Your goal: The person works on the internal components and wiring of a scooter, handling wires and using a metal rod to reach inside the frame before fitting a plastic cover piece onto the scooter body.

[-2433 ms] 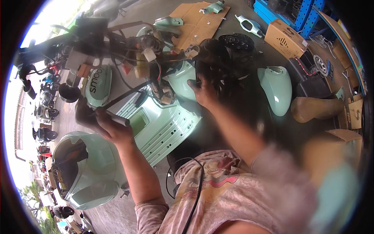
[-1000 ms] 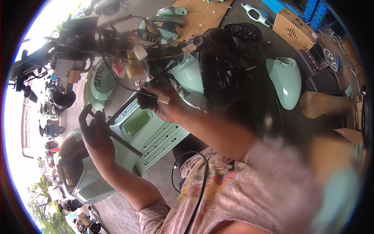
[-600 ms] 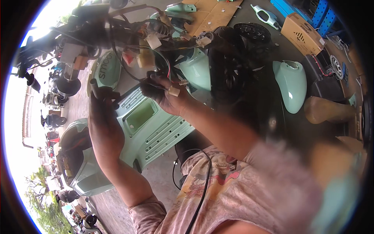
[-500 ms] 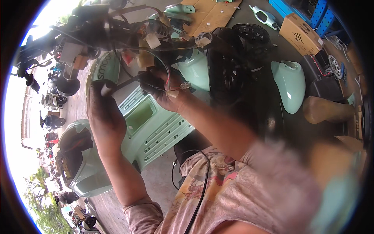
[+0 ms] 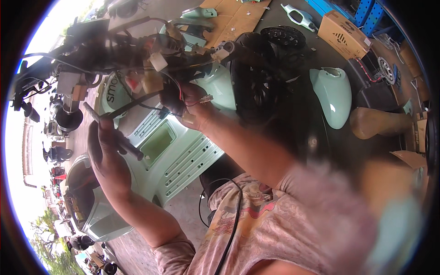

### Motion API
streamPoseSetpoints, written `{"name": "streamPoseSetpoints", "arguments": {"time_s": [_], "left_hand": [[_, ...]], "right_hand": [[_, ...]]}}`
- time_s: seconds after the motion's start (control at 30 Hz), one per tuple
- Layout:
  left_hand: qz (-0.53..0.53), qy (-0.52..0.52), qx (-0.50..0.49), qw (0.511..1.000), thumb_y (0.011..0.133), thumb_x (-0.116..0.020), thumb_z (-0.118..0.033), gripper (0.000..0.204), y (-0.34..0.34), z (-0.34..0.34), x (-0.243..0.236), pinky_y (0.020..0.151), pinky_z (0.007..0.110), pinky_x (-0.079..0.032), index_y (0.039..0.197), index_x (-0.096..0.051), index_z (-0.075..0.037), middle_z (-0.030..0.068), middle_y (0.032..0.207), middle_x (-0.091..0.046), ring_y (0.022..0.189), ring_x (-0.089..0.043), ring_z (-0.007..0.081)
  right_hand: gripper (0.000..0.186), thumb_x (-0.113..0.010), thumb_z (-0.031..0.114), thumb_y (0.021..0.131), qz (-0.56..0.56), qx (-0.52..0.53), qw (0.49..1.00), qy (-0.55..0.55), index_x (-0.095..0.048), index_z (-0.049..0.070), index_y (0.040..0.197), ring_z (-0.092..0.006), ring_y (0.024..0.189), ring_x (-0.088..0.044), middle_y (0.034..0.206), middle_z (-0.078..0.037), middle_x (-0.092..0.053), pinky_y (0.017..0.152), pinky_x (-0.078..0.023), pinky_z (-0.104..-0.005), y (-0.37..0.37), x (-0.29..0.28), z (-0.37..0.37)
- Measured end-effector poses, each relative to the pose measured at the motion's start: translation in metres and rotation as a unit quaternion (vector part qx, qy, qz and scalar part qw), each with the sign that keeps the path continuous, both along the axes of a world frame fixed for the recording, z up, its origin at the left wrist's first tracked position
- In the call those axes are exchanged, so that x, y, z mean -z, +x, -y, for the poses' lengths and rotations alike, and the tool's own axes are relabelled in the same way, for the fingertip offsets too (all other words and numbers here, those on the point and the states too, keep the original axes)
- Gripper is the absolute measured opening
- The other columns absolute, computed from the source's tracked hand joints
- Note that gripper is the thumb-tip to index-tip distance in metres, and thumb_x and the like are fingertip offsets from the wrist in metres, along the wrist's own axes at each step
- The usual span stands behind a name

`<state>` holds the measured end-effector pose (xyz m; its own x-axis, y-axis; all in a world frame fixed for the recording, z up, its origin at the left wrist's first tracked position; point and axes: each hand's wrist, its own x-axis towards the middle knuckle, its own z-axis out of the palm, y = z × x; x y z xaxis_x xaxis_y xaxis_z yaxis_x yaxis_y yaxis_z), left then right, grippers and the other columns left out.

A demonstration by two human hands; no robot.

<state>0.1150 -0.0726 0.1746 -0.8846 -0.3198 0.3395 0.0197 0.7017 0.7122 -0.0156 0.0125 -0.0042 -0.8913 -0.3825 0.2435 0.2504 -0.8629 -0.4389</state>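
My left hand is closed on the crossbar of a grey T-handle wrench, the bar's ends sticking out on both sides. Its dark shaft runs right, into the blackened fingers of my right hand, which are closed around its far end. What the tip sits on is hidden behind those fingers. Loose wires with a small clear connector hang over my right hand. Just above is the bare handlebar and front frame of a scooter, with pale connectors dangling. Below the wrench lies a mint-green floorboard panel.
A black wheel stands right of the frame. Farther right are a mint-green fender, a dark plastic box and a cardboard carton. A flat cardboard sheet lies at the back. Parked scooters line the left.
My left hand has moved left and down and turned, bringing the wrench's crossbar into fuller view. My right hand stays at the shaft's far end. The whole view has shifted slightly.
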Motion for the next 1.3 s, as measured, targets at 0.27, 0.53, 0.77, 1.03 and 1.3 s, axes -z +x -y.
{"name": "streamPoseSetpoints", "arguments": {"time_s": [0.27,0.53,0.77,1.03,1.3], "left_hand": [[0.141,-0.312,0.013,0.939,0.082,-0.046,0.006,0.022,0.023,0.012,-0.014,0.074,0.037,-0.046,0.103,-0.052,0.002,0.0174,0.109,-0.051,0.093,-0.056,0.0327],[0.076,-0.358,0.002,0.931,0.094,-0.050,-0.013,0.017,0.027,0.022,-0.006,0.062,0.038,-0.042,0.109,-0.049,-0.005,0.0119,0.068,-0.053,0.062,-0.056,0.0239],[0.083,-0.277,-0.034,0.957,0.093,-0.051,-0.010,0.011,0.029,0.006,-0.002,0.051,0.037,-0.040,0.103,-0.050,-0.005,0.0125,0.058,-0.049,0.050,-0.052,0.0207],[0.038,-0.220,-0.035,0.974,0.094,-0.050,-0.010,0.013,0.052,-0.001,0.027,0.045,0.033,-0.033,0.104,-0.051,-0.003,0.0083,0.059,-0.048,0.047,-0.041,0.0141],[-0.036,-0.374,0.000,0.927,0.090,-0.048,0.000,0.017,0.016,-0.001,-0.001,0.060,0.043,-0.042,0.106,-0.053,-0.001,0.0190,0.083,-0.056,0.070,-0.057,0.0347]], "right_hand": [[0.035,-0.063,-0.002,0.077,-0.135,0.175,0.949,0.226,-0.058,0.005,0.111,-0.0156,0.087,-0.066,0.097,-0.008,-0.067,0.077,-0.055,-0.0278,0.012,0.008,0.007],[0.025,-0.055,0.017,0.089,0.024,0.016,0.999,-0.028,-0.055,0.002,0.109,-0.0246,0.086,-0.064,0.095,-0.013,-0.064,0.082,-0.053,-0.0389,0.011,0.000,0.008],[0.026,-0.053,0.017,0.092,0.140,-0.127,0.961,-0.204,-0.055,-0.002,0.110,-0.0279,0.094,-0.064,0.101,-0.016,-0.064,0.087,-0.052,-0.0420,0.015,0.004,-0.002],[0.026,-0.048,0.019,0.094,0.106,-0.146,0.964,-0.195,-0.057,0.000,0.110,-0.0252,0.095,-0.064,0.101,-0.014,-0.065,0.085,-0.052,-0.0371,0.022,0.012,-0.005],[0.025,-0.051,0.014,0.092,0.161,-0.148,0.952,-0.214,-0.055,-0.001,0.112,-0.0267,0.091,-0.063,0.101,-0.015,-0.062,0.084,-0.052,-0.0394,0.013,-0.003,-0.013]]}}
